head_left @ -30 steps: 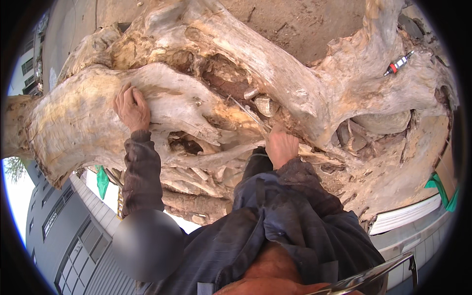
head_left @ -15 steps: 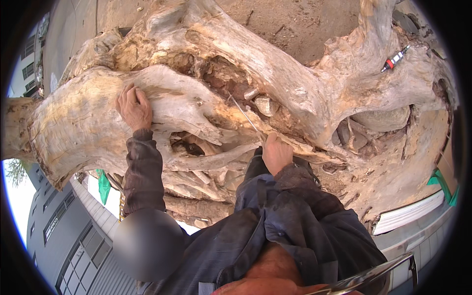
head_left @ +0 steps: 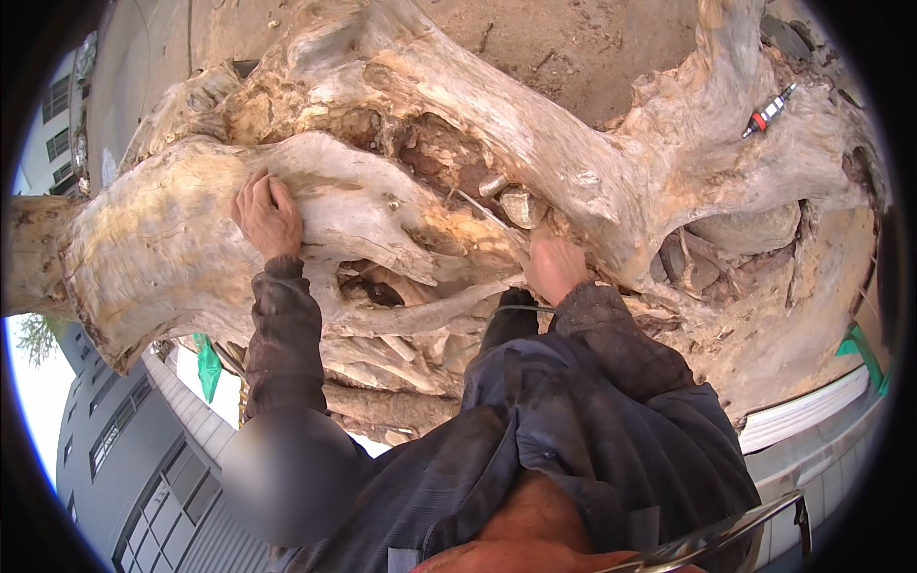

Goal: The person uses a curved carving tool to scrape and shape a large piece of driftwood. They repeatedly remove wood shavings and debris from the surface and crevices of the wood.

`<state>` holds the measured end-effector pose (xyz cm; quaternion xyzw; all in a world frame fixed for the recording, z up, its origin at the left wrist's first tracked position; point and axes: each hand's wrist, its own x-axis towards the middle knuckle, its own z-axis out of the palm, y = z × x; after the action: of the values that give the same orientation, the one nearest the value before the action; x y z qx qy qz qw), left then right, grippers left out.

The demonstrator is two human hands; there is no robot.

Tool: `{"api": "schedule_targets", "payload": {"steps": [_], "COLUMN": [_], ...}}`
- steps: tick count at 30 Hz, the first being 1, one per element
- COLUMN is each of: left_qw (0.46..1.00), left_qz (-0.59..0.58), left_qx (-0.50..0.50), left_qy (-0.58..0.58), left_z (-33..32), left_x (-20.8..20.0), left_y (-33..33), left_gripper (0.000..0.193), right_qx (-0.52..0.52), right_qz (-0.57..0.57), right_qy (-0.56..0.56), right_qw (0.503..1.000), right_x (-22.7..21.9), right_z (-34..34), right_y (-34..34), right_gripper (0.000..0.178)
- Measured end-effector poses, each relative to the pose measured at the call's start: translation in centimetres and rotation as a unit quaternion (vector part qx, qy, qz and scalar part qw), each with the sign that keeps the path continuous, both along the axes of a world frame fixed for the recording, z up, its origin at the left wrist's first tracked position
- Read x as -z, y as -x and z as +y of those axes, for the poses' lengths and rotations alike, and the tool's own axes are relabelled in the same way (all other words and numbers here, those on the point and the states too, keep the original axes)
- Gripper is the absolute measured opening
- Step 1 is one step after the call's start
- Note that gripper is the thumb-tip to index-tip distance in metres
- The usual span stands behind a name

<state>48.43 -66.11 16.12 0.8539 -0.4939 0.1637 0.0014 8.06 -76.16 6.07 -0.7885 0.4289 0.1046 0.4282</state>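
Observation:
A large, pale, weathered tree root trunk (head_left: 162,239) lies across in front of me. On its smooth upper surface my left hand (head_left: 266,218) rests with its fingers spread and a little bent, holding nothing. My right hand (head_left: 556,269) is closed round a thin metal-shafted tool (head_left: 487,212) beside the hollow in the middle. The tool's tip reaches into rough reddish-brown wood, while its handle is hidden in my fist. Just beyond that hand a pale stone-like lump (head_left: 522,207) sits in the hollow.
A red and black pen-shaped tool (head_left: 769,112) lies on the root at the far right. A stone (head_left: 745,229) is wedged under the right branch. Bare soil (head_left: 573,57) shows beyond. Green cloth (head_left: 206,367) hangs at the left, near a grey building (head_left: 115,420).
My right hand has moved away from my body and slightly right with the metal-shafted tool. The left hand stays in its place on the trunk.

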Motion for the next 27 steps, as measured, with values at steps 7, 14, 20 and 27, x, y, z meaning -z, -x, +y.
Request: {"api": "schedule_targets", "payload": {"steps": [7,14,20,27], "left_qw": [1.000,1.000,0.999,1.000], "left_qz": [-0.002,0.001,-0.002,0.002], "left_qx": [-0.007,-0.006,-0.012,-0.009], "left_qy": [-0.013,-0.012,-0.030,-0.025], "left_z": [-0.1,0.3,0.0,0.0], "left_x": [-0.3,0.0,-0.4,-0.3], "left_y": [0.2,-0.1,0.0,0.0], "left_gripper": [0.014,0.021,0.020,0.020], "right_qx": [0.023,0.141,0.210,0.081], "right_qz": [-0.024,-0.002,-0.064,-0.048], "right_qy": [0.037,-0.041,-0.090,-0.110], "right_qw": [0.999,0.989,0.971,0.989], "right_x": [2.5,5.2,4.1,0.9], "right_z": [2.7,9.2,6.8,0.8], "right_y": [-0.4,0.1,-1.7,1.3], "right_gripper": [0.036,0.040,0.042,0.043]}}
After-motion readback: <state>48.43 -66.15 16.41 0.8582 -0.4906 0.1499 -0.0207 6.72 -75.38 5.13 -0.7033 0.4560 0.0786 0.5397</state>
